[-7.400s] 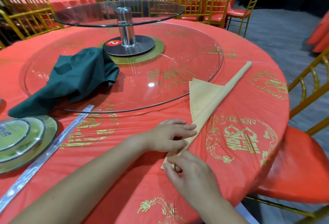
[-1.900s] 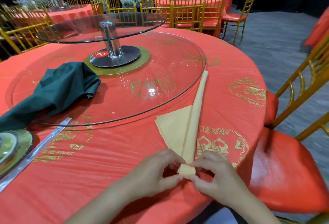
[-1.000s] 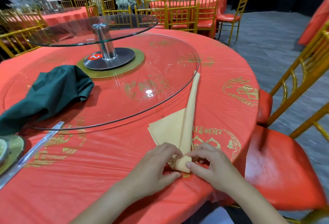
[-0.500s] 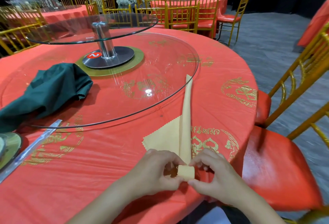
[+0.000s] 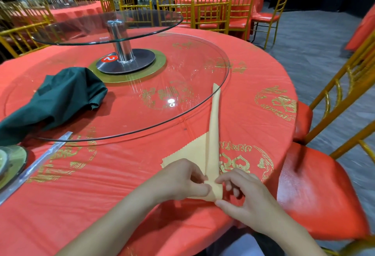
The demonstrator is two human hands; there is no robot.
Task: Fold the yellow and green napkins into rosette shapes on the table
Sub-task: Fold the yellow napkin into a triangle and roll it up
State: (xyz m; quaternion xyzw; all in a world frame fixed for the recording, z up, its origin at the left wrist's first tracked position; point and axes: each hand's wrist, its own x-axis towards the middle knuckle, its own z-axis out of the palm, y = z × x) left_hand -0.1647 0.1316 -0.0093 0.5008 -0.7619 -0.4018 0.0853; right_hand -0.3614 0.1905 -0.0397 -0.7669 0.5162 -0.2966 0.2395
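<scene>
Yellow napkin (image 5: 213, 133) pinched between left hand (image 5: 182, 180), right hand (image 5: 245, 196); green napkin (image 5: 60, 99) on glass turntable (image 5: 182, 117).

Yellow napkin (image 5: 213, 133), dark green napkin (image 5: 56, 101), red bench cloth (image 5: 101, 184) with gold motifs, gold chairs (image 5: 209, 12) with red seats.

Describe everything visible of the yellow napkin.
The yellow napkin is pale cloth with a zigzag-cut edge, folded into a long narrow band with a triangular flap on its left. It lies on the red tablecloth, far tip over the glass turntable rim. Left hand and right hand pinch its near end, rolled into a small coil.
</scene>
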